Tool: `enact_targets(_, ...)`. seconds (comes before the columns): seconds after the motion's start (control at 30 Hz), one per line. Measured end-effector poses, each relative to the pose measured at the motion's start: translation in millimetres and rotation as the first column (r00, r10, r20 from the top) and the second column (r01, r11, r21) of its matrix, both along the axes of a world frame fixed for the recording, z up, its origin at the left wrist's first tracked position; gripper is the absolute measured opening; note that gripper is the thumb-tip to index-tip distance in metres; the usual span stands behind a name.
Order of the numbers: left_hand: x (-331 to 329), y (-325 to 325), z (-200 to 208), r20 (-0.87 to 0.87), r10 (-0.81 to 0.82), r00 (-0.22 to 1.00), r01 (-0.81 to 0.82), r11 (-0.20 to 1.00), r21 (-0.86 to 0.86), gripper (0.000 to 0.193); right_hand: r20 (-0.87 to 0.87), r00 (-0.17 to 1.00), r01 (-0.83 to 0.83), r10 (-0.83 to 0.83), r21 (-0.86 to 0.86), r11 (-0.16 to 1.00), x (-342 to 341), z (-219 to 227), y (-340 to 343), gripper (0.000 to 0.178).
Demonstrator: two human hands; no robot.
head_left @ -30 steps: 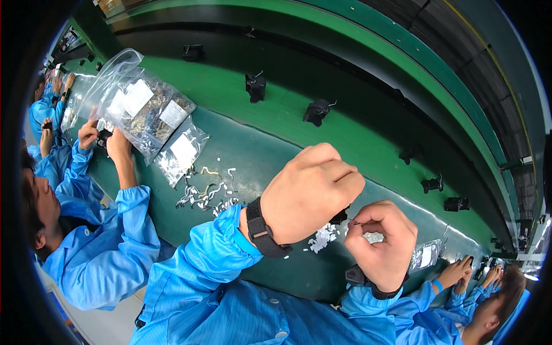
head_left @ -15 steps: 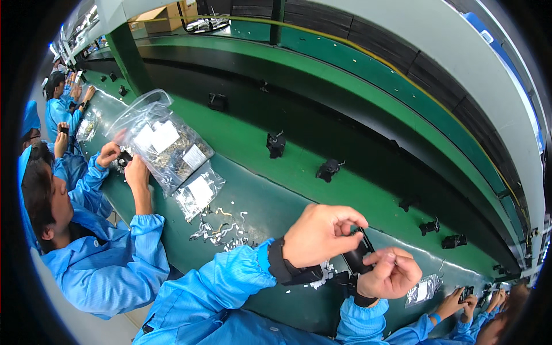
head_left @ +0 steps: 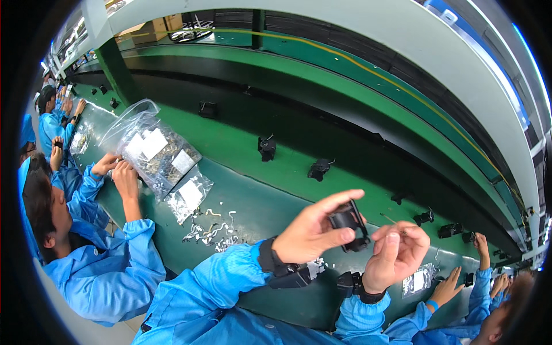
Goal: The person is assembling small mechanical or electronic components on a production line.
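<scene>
My left hand (head_left: 310,233) grips a black plastic housing (head_left: 347,223), thumb across its near side and fingers behind it. The housing is tilted, with an open frame-like edge toward the right. Close beside it, my right hand (head_left: 397,253) is raised with curled fingers, pinching a thin, wire-like piece (head_left: 388,218) whose tip points at the housing. The piece is too small to name surely. Both wrists wear black bands. On the green bench below left lie loose short cables (head_left: 213,230) with white ends, and small white bits (head_left: 316,267) show beyond my left wrist.
A large clear bag of small parts (head_left: 164,167) and a smaller bag (head_left: 191,194) lie left of my arm. Black housings (head_left: 319,168) stand along the green ledge before the black belt (head_left: 345,129). Co-workers in blue sit at both sides; another bag (head_left: 418,280) lies right.
My left hand has turned the housing and now holds it with thumb and fingers around it. My right hand has drawn off it, raised with the thin piece. The view has shifted slightly.
</scene>
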State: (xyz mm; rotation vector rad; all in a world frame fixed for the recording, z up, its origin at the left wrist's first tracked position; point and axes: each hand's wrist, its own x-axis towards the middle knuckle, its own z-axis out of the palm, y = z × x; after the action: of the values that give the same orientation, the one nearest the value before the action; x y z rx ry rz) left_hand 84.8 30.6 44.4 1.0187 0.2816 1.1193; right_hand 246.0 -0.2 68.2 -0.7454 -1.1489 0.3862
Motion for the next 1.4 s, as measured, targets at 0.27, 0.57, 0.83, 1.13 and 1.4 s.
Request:
enact_targets(0.27, -25.9, 3.1, 18.9, -0.167, 0.227, 0.960, -0.194, 0.962, 0.194, 0.082, 0.055, 0.942, -0.293, 0.332, -0.349, 0.890, 18.3, 30.3, -31.9, 0.020)
enact_targets(0.57, -31.9, 13.9, 17.7, -0.252, 0.207, 0.945, -0.118, 0.938, 0.324, 0.069, 0.099, 0.872, -0.347, 0.480, -0.567, 0.747, 20.7, 37.7, -26.9, 0.023)
enact_targets(0.83, 15.1, 28.3, -106.3, -0.214, 0.135, 0.968, -0.151, 0.987, -0.059, 0.053, 0.405, 0.873, -0.076, 0.271, -0.435, 0.897, 21.5, -45.8, 9.5, 0.085)
enact_targets(1.13, 68.2, -30.2, -74.7, -0.584, 0.292, 0.757, -0.134, 0.945, 0.299, 0.078, 0.248, 0.967, 0.045, 0.061, -0.400, 0.915, 84.2, -62.5, -65.6, 0.084)
enact_targets(1.4, 5.3, -133.4, -64.5, -0.720, 0.503, 0.478, -0.051, 0.834, 0.549, 0.044, 0.344, 0.938, 0.183, 0.032, -0.573, 0.799, 133.1, -77.6, -106.1, 0.083)
